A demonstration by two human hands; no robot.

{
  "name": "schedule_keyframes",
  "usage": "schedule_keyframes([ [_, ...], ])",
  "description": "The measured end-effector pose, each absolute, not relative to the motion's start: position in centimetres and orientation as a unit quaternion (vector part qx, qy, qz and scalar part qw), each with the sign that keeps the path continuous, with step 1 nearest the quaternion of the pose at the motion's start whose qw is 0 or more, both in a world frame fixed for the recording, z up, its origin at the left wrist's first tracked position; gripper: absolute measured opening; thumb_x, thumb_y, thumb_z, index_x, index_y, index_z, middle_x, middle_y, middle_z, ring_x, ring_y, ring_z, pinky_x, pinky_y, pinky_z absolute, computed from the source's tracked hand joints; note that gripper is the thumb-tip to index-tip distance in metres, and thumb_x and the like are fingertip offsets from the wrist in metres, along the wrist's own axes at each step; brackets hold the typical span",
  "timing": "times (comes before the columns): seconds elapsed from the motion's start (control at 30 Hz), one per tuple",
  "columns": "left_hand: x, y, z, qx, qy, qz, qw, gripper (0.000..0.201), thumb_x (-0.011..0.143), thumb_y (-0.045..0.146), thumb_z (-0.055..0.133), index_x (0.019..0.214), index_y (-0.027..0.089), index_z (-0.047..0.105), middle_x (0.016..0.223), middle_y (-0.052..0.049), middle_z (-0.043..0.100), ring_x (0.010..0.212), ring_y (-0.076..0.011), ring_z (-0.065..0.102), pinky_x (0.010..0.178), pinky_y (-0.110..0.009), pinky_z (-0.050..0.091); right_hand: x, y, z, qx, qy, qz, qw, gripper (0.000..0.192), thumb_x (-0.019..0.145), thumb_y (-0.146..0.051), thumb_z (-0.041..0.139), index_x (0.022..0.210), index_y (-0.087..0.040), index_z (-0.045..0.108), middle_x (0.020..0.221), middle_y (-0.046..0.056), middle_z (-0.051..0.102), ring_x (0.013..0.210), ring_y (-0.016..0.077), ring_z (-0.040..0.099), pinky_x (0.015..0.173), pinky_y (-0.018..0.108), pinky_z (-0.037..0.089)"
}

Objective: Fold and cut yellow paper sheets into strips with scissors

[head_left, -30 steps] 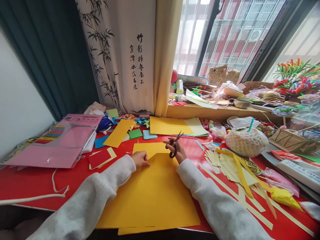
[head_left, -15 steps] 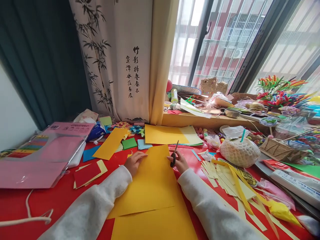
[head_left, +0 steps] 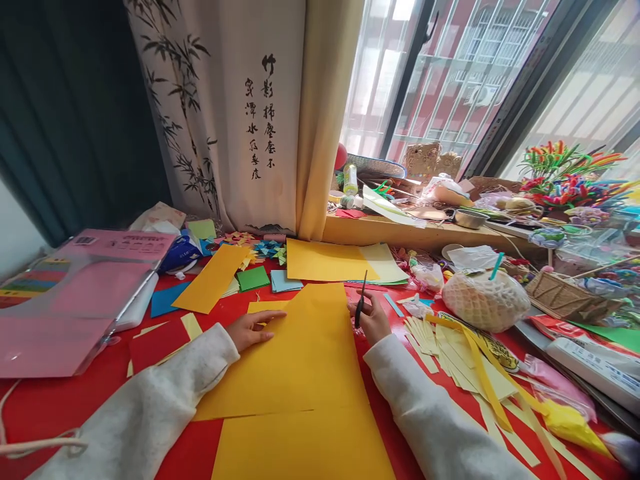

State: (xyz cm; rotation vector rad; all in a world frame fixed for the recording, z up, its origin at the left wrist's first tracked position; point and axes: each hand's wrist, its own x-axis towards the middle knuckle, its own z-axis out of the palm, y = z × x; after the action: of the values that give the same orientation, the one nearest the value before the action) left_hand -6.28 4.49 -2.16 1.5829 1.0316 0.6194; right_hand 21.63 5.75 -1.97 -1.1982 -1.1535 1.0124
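Note:
A large yellow paper sheet point(head_left: 305, 360) lies in front of me on the red tabletop. Its near edge overlaps a second yellow sheet point(head_left: 305, 447) closer to me. My left hand point(head_left: 255, 329) rests at the left edge of the upper sheet, its fingers stretched out over the paper. To the right of the sheet, my right hand point(head_left: 375, 319) grips a pair of dark scissors point(head_left: 361, 303), the blades pointing up and away from me. My right fingertips are close to the paper's right edge; whether they touch it I cannot tell.
Red and cream paper pieces point(head_left: 159, 343) and a pink packet point(head_left: 85, 300) lie to the left. Cream strips point(head_left: 450, 353) spread to the right, near a net-wrapped round object point(head_left: 485, 300). More yellow paper point(head_left: 325, 260) lies behind, below a cluttered windowsill point(head_left: 380, 230).
My left hand has shifted left and its fingers have straightened over the paper. The right hand with the scissors has moved slightly right. The view has tilted a little downward.

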Motion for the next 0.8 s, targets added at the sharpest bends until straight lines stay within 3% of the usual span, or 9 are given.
schedule_keyframes([
  [0.17,-6.7,4.9,-2.4,0.722,0.446,0.29,0.443,0.041,0.068,0.04,0.05,0.104,0.021,0.055,0.104,-0.006,0.054,0.078,-0.0182,0.056,0.066,-0.03,0.046,21.9,4.8,0.0,-0.516,-0.521,0.355,0.58,0.037,0.059,-0.039,0.061,0.089,-0.019,0.049,0.059,-0.002,0.052,0.052,0.0113,0.051,0.044,0.023,0.04],
  [0.23,-7.1,5.0,-2.4,0.754,0.425,0.287,0.411,0.044,0.069,0.04,0.049,0.108,0.021,0.052,0.112,-0.007,0.05,0.093,-0.0217,0.051,0.075,-0.032,0.043,21.4,3.9,1.0,-0.496,-0.525,0.404,0.562,0.037,0.061,-0.04,0.06,0.089,-0.018,0.051,0.055,-0.002,0.049,0.045,0.0096,0.047,0.038,0.021,0.036],
  [0.37,-8.1,4.8,-2.4,0.819,0.387,0.243,0.347,0.059,0.065,0.041,0.053,0.12,0.024,0.039,0.127,-0.007,0.036,0.117,-0.0254,0.028,0.094,-0.038,0.024,19.4,1.5,1.9,-0.447,-0.519,0.53,0.5,0.038,0.062,-0.039,0.06,0.091,-0.017,0.052,0.053,-0.003,0.048,0.04,0.0084,0.046,0.031,0.018,0.029],
  [0.7,-9.5,5.3,-0.1,0.797,0.428,0.316,0.286,0.074,0.065,0.042,0.054,0.128,0.025,0.02,0.136,0.0,0.016,0.123,-0.0243,0.012,0.099,-0.035,0.013,16.5,-2.7,0.5,-0.38,-0.555,0.664,0.328,0.033,0.058,-0.037,0.063,0.083,-0.017,0.056,0.05,-0.004,0.047,0.038,0.0069,0.045,0.039,0.021,0.034],
  [0.8,-9.7,5.2,0.6,0.792,0.431,0.332,0.275,0.077,0.065,0.042,0.055,0.129,0.023,0.017,0.136,-0.001,0.015,0.123,-0.0237,0.01,0.1,-0.035,0.009,16.6,-2.3,0.0,-0.394,-0.551,0.656,0.333,0.036,0.059,-0.038,0.062,0.085,-0.016,0.054,0.049,-0.003,0.047,0.038,0.0068,0.045,0.038,0.02,0.034],
])
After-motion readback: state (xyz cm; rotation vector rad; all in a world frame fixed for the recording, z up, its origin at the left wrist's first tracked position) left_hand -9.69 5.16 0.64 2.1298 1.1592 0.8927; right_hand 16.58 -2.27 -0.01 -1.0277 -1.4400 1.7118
